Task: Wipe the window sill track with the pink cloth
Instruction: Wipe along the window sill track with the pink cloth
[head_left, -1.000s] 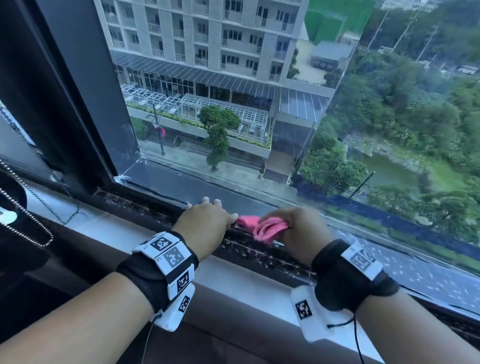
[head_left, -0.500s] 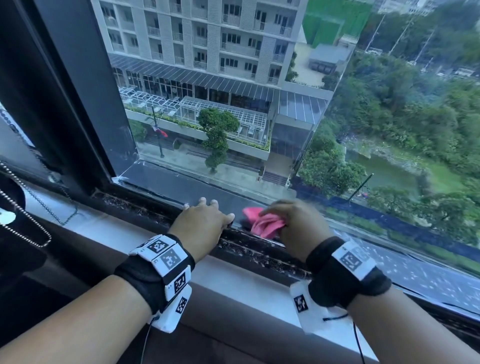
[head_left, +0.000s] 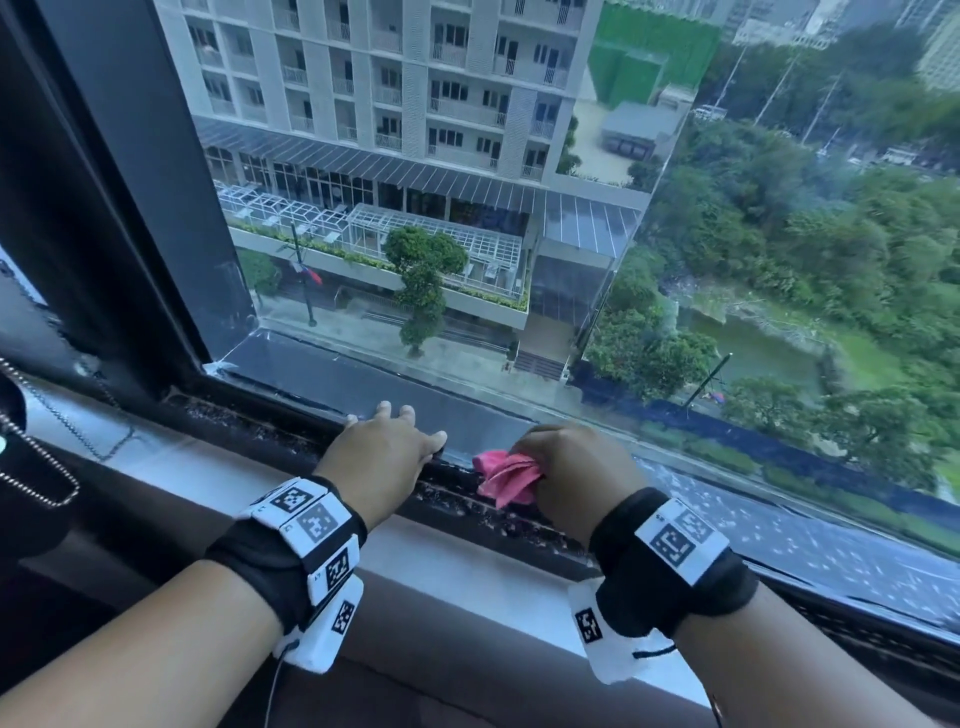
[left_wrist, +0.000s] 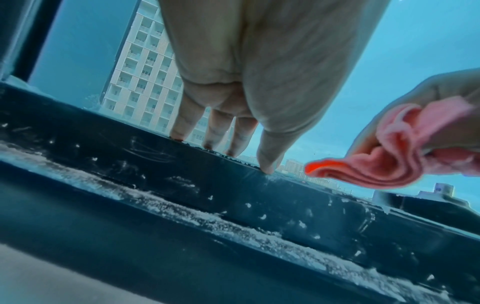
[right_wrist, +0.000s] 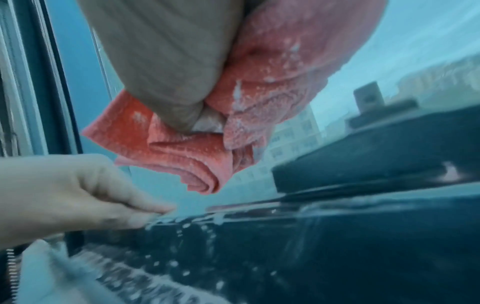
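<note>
Only wrist views show pink cloth (right_wrist: 182, 152) lifted off track (left_wrist: 259, 205).

pink cloth (head_left: 506, 475): was bright pink, with pale white specks on its folds in the right wrist view.
window sill track (head_left: 291, 423): was black, sprinkled with whitish dust and crumbs.
window frame (head_left: 130, 208): was dark grey, nearly black.
sill ledge (head_left: 467, 566): was white.
wrist bands (head_left: 291, 545): were black, with white tiles that carried black square-code patterns.
bead chain (head_left: 36, 447): was silver.
</note>
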